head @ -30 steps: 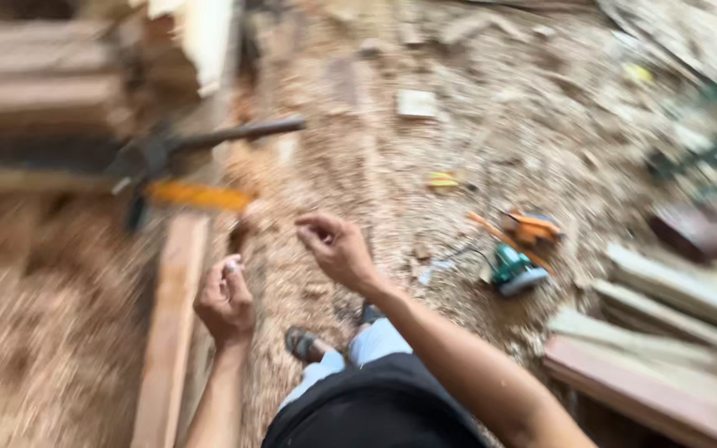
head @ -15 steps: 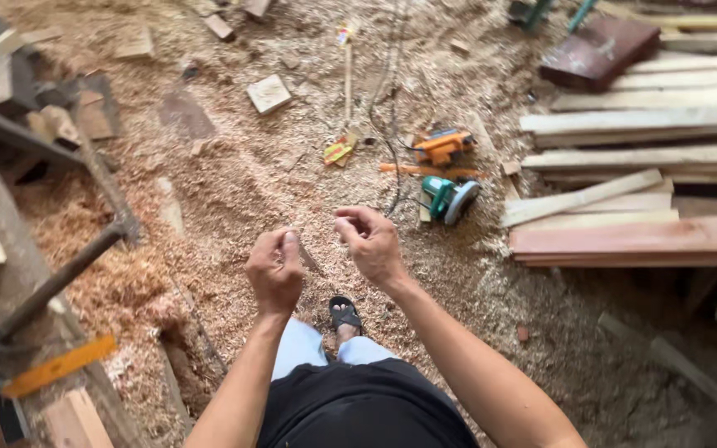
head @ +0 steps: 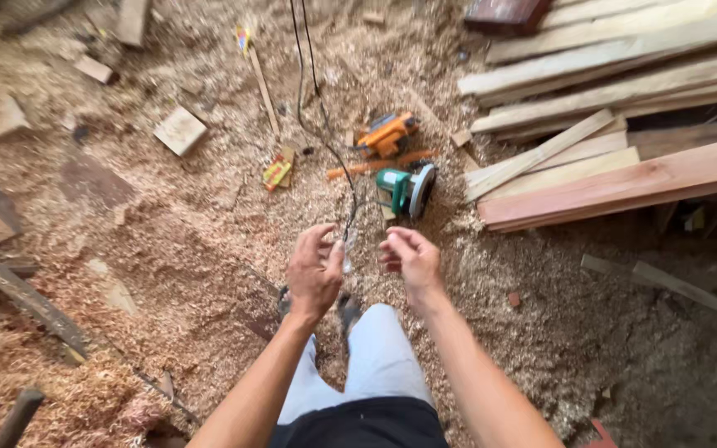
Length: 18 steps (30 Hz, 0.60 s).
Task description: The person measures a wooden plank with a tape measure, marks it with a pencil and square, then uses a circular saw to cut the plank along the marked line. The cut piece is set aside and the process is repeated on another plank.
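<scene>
Small clear object sits pinched in left hand; right hand half-curled just beside.

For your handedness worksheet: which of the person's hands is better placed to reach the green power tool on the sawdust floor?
Probably the right hand: the green power tool lies almost straight ahead of it, while the left hand sits further to the side.

Green grinder; orange power tool; reddish plank; tan sawdust floor.
</scene>
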Motion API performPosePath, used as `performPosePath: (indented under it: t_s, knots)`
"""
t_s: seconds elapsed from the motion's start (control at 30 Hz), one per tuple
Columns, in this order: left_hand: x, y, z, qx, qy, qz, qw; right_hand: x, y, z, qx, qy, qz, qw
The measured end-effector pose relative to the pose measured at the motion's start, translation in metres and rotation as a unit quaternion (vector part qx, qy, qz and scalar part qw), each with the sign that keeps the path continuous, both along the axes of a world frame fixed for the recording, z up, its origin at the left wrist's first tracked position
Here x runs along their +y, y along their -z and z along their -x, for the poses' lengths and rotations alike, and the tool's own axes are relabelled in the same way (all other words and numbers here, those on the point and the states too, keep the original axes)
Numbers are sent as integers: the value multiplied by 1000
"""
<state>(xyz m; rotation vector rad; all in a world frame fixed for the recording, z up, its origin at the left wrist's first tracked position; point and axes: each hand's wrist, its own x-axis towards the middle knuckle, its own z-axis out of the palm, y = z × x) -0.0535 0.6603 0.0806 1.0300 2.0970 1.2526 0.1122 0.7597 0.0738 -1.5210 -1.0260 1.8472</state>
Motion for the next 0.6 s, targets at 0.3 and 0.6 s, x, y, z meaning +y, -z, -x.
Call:
performPosePath:
  t_s: [0.3,0.6]
  knots:
    - [82,128,-25,-44,-6,69,997,109,242,-23,-48,88,157,983]
    - [196,319,-36,-114,-54,89,988,239,546,-21,-217,46,150,964]
